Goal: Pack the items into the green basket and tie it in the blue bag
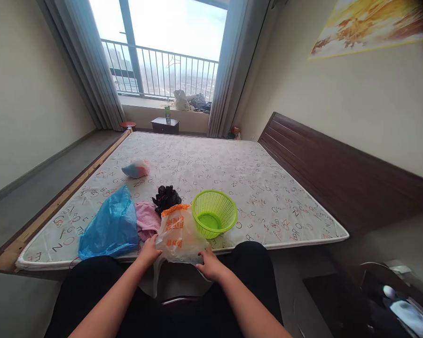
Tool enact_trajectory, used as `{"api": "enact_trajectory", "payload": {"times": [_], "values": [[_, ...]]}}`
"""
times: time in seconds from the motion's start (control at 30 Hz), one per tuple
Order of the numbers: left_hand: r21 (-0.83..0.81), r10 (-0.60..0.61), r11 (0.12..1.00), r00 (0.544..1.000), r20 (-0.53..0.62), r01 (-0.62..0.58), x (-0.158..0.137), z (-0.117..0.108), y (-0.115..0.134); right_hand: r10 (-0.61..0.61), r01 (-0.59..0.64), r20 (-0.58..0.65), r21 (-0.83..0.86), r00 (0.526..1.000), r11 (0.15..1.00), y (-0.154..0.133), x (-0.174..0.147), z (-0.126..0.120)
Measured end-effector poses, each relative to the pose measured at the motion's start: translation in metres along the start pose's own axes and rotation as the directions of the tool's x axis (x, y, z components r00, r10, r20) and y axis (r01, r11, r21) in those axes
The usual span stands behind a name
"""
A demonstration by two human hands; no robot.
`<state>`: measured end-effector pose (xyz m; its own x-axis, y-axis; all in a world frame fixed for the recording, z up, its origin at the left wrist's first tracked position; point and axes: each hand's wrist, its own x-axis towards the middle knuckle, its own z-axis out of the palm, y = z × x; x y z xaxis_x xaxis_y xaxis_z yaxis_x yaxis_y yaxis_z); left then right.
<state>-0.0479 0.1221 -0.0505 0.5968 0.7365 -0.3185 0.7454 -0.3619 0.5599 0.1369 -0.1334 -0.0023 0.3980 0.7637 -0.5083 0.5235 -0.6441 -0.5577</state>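
Observation:
A thin, whitish plastic bag (178, 234) with orange print and an orange edge lies across the front edge of the mattress, partly hanging over it. My left hand (150, 252) pinches its left side. On the opposite side, my right hand (211, 265) has its fingers closed on the bag's edge. Behind and to the right, touching or nearly touching the bag, stands a green plastic basket (215, 212). A black plastic bag (167, 198) lies crumpled behind it. Beside my left hand are a pink cloth (146, 218) and a blue plastic bag (111, 225).
The letter-patterned mattress (211, 162) spreads out ahead, with a blue-and-pink bundle (137, 169) on its left. A dark wooden headboard (303, 164) borders the right. Beyond the far edge, a small nightstand (165, 125) bears a green bottle (168, 115).

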Motion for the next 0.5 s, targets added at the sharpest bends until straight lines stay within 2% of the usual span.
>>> {"api": "enact_trajectory", "payload": {"times": [0.17, 0.27, 0.43, 0.5], "values": [[-0.061, -0.063, 0.996, 0.998, -0.033, 0.06, -0.002, -0.007, 0.002, 0.075, -0.072, 0.095, -0.038, 0.993, 0.997, -0.01, 0.04, 0.014], [-0.101, -0.106, 0.99, 0.992, -0.071, 0.098, -0.006, -0.013, 0.005, 0.068, -0.058, 0.114, -0.089, 0.991, 0.994, -0.018, 0.056, 0.028], [-0.207, -0.057, 0.978, 0.991, -0.119, 0.032, -0.019, -0.032, 0.015, 0.032, -0.035, -0.012, -0.317, 0.999, 0.948, -0.04, 0.065, 0.037], [-0.325, -0.047, 0.946, 0.987, -0.152, -0.005, -0.027, -0.043, 0.022, -0.044, 0.018, -0.069, -0.351, 0.997, 0.936, -0.051, 0.064, 0.031]]}}
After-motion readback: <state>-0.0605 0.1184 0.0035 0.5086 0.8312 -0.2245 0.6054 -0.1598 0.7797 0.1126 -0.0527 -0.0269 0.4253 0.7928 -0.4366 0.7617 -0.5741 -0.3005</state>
